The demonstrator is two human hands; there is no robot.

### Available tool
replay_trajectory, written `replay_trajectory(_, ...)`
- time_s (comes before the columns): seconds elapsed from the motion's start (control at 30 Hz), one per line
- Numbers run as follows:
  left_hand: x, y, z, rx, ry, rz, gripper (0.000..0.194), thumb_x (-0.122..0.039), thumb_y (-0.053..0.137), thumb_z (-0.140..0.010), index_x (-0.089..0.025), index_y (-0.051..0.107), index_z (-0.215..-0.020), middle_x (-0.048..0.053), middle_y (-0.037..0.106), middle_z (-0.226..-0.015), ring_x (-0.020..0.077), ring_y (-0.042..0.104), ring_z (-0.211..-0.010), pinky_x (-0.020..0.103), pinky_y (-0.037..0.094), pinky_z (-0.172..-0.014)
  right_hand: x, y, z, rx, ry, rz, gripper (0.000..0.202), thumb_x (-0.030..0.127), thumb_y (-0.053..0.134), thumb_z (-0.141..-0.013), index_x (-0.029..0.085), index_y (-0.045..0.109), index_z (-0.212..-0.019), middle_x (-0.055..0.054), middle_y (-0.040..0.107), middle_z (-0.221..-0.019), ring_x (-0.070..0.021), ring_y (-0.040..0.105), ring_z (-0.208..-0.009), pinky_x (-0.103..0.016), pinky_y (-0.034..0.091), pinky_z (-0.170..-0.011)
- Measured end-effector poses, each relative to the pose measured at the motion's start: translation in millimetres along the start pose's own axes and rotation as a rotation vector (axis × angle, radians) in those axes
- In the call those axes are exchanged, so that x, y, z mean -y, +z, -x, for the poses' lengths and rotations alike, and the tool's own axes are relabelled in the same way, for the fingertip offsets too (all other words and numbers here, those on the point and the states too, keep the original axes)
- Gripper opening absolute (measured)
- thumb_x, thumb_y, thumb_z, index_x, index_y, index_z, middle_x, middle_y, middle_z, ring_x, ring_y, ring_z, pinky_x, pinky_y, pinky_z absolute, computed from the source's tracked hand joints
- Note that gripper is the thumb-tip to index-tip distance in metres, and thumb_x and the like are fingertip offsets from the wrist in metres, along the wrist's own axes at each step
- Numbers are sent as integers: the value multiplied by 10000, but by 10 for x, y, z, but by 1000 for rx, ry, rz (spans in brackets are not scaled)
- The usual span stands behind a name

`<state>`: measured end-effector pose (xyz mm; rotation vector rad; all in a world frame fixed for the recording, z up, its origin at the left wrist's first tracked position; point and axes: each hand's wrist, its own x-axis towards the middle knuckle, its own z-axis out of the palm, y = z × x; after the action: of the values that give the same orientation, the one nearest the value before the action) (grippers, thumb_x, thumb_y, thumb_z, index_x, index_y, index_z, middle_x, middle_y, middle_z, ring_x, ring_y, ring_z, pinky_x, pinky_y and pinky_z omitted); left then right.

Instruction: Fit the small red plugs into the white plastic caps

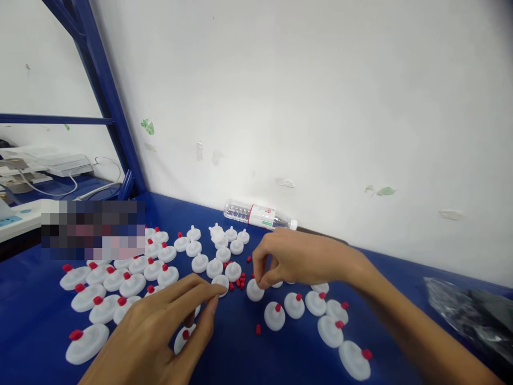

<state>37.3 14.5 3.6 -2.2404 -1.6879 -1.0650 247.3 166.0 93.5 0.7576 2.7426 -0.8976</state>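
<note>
Many white plastic discs lie on a blue table (pixel 32 315); several carry a red cap, such as one disc (pixel 274 315) in front of me. My right hand (pixel 294 258) reaches in from the right, its fingertips pinched over a white disc (pixel 254 290). A small pile of loose red caps (pixel 239 282) lies just left of it. My left hand (pixel 168 326) hovers low at the front, fingers together, its fingertips touching a white disc (pixel 222 282); a capped disc (pixel 182 339) shows under it.
A clear plastic bottle (pixel 258 215) lies on its side against the white wall. A dark plastic bag (pixel 468 315) sits at the right edge. A blue frame post (pixel 108 101) rises at the left, with white devices and cables beyond it.
</note>
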Motion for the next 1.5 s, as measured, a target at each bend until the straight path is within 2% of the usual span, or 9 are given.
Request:
replay_trajectory(0.3, 23, 32, 0, 34, -16, 12, 200, -349, 532, -1005, -319, 694, -1117, -40, 744, -920, 74, 725, -723, 106, 530, -630, -61, 112, -163, 56, -37, -57, 83, 201, 708, -903, 154, 776, -916, -32, 804, -883, -156, 745, -818, -218, 527, -634)
replay_trajectory(0.4, 29, 44, 23, 29, -17, 15, 210, -357, 527, -1006, -328, 686, -1140, -45, 752, -919, 70, 708, -656, 112, 497, -521, -43, 77, -141, 1, -56, -92, 87, 214, 710, -908, 165, 781, -916, -35, 803, -888, -161, 743, -805, -230, 532, -637)
replay_trajectory(0.5, 15, 45, 44, -41, -59, -5, 278, -444, 569, -982, -325, 652, -1218, -31, 765, -936, 85, 693, -597, 138, 438, -391, 47, 24, -77, -71, -140, -225, 109, 254, 718, -919, 172, 783, -951, -40, 802, -899, -167, 750, -816, -237, 555, -674)
replay_trajectory(0.6, -5, 35, 36, -79, -34, 21, 402, -552, 653, -914, -332, 626, -1248, -24, 774, -990, 101, 700, -600, 145, 429, -348, 178, 24, -39, -70, -280, -399, 129, 279, 730, -923, 170, 781, -969, -44, 802, -966, -159, 756, -878, -221, 567, -754)
replay_trajectory(0.77, -9, 9, -26, -45, 7, 92, 253, -444, 677, -931, -343, 651, -1161, -71, 778, -952, 40, 571, -411, 124, 445, -355, 312, 78, -47, -113, -324, -462, 122, 265, 754, -905, 159, 789, -955, -36, 796, -925, -141, 742, -842, -206, 564, -743)
replay_trajectory(0.93, 11, 5, -34, -76, -99, 77, 320, -444, 689, -924, -326, 664, -1220, -40, 779, -957, 75, 672, -553, 118, 474, -400, 281, 37, -11, -318, -285, -384, 109, 303, 778, -885, 204, 801, -921, 17, 776, -849, -115, 702, -776, -189, 532, -670)
replay_trajectory(1.17, 10, -9, 19, -68, -113, 110, 276, -427, 688, -928, -321, 704, -1183, -28, 776, -1040, 69, 668, -575, 119, 512, -453, 298, 119, -5, -274, -250, -407, 160, 352, 773, -887, 196, 803, -897, 4, 764, -798, -130, 677, -720, -230, 506, -627)
replay_trajectory(1.37, 36, -2, 20, -55, -100, 69, 392, -442, 685, -933, -342, 651, -1310, -13, 768, -1157, 64, 684, -595, 111, 515, -450, 320, 123, 0, -335, -281, -420, 134, 331, 770, -895, 199, 792, -905, 8, 770, -844, -135, 706, -779, -232, 545, -697)
replay_trajectory(1.5, 52, 26, 3, -75, -77, 23, 328, -480, 675, -932, -322, 687, -1219, -38, 780, -1114, 64, 683, -577, 113, 526, -467, 308, 136, -11, -304, -272, -387, 154, 336, 758, -906, 184, 781, -892, -2, 778, -844, -140, 710, -771, -235, 543, -688)
